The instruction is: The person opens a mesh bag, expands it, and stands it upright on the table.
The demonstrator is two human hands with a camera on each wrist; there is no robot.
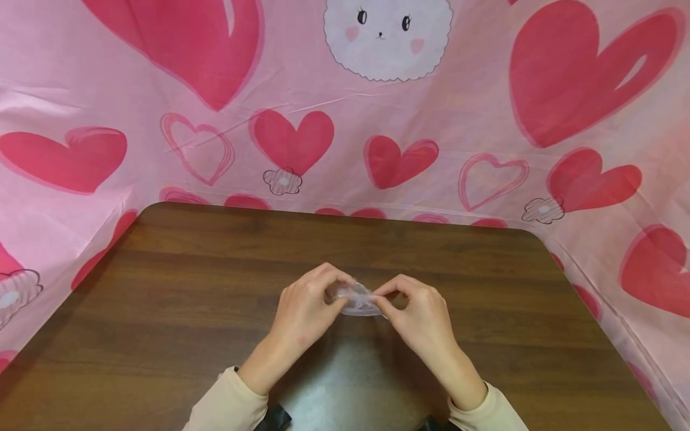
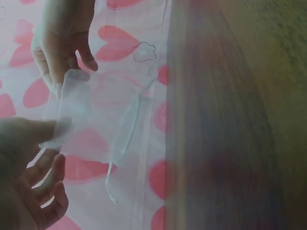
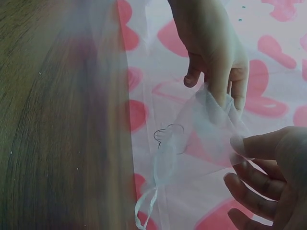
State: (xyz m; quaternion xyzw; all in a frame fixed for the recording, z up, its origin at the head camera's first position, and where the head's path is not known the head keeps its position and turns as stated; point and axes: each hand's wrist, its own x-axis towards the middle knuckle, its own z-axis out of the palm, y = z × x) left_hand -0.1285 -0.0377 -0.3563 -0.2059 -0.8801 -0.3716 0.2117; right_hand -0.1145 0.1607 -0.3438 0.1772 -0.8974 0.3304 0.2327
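Sheer, whitish bag (image 1: pixel 360 304) was spread between the two hands over the table (image 1: pixel 215 287); the left hand (image 1: pixel 304 311) pinched it between thumb and fingers at the bag's left side, and the right hand (image 1: pixel 423 314) pinched it likewise at the bag's right, though whether any left fingers were inside it could not be told. A thin white cord (image 2: pixel 111 184) dangled from one end of the bag. Pink cloth (image 1: pixel 474 60) with red hearts stood beyond the bag; pale sleeves (image 1: pixel 232 401) showed on its near side.
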